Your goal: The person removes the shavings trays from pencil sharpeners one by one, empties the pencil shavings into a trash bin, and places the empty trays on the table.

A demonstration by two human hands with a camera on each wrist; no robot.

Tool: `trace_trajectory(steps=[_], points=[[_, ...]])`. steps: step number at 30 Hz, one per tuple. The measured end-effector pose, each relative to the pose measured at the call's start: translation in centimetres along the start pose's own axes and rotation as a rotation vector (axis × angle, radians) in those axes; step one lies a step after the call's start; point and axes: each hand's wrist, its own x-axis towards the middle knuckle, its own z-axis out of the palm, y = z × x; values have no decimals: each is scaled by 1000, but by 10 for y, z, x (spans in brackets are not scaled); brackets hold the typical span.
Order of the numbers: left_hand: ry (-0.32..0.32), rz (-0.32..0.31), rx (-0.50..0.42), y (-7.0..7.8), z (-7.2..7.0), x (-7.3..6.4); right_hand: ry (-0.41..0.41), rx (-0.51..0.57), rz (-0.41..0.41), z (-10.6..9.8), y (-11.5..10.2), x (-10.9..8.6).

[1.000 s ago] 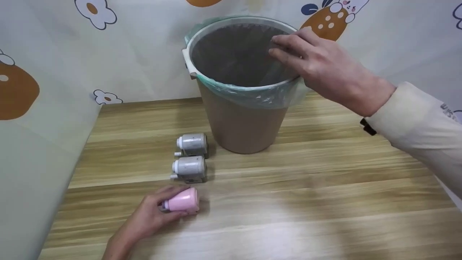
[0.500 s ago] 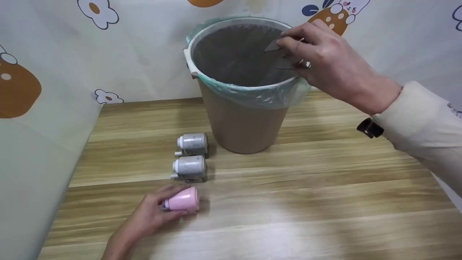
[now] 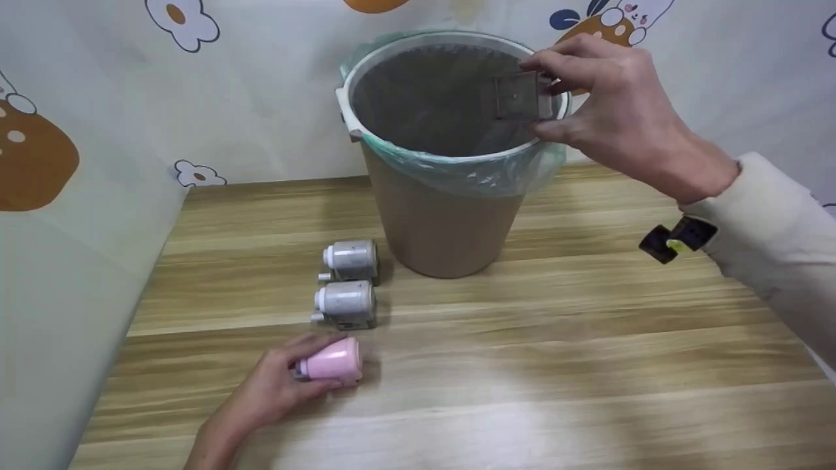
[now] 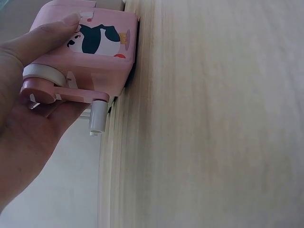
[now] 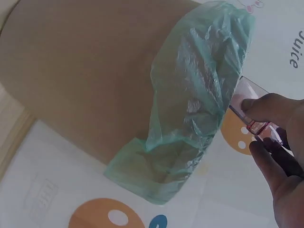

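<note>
My left hand (image 3: 268, 385) grips a pink crank pencil sharpener (image 3: 334, 359) on the table. In the left wrist view its side shows a panda picture, and the crank handle (image 4: 98, 116) has a whitish knob. My right hand (image 3: 630, 111) pinches a small clear plastic shavings drawer (image 3: 517, 96) between thumb and fingers, over the right side of the bin's mouth. The bin (image 3: 447, 228) is brown, with a pale rim and a thin green plastic liner (image 3: 457, 175) folded over it. In the right wrist view the drawer (image 5: 247, 92) shows beside the liner's edge.
Two grey crank sharpeners (image 3: 346, 303) lie in a row between the pink one and the bin, cranks to the left. The wood-grain table (image 3: 588, 326) meets a white patterned sheet (image 3: 261, 98) at the back and left. A black clip-like piece (image 3: 679, 240) hangs at the right cuff.
My right hand has shifted slightly right and turned its wrist, bringing the clear drawer into plain view over the bin. The left hand and the pink sharpener have stayed put.
</note>
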Motion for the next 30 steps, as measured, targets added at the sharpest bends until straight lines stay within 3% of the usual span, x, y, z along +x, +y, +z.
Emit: trace_trajectory(steps=[8, 16, 22, 30], points=[[14, 10, 14, 0, 0, 0, -20, 131, 154, -1, -2, -6], [9, -17, 11, 2, 0, -1, -8, 390, 329, -1, -5, -7], [18, -5, 1, 1, 1, -2, 9, 531, 368, -2, -7, -12], [-1, -37, -6, 2, 0, -1, -5, 629, 419, 2, -15, -26]])
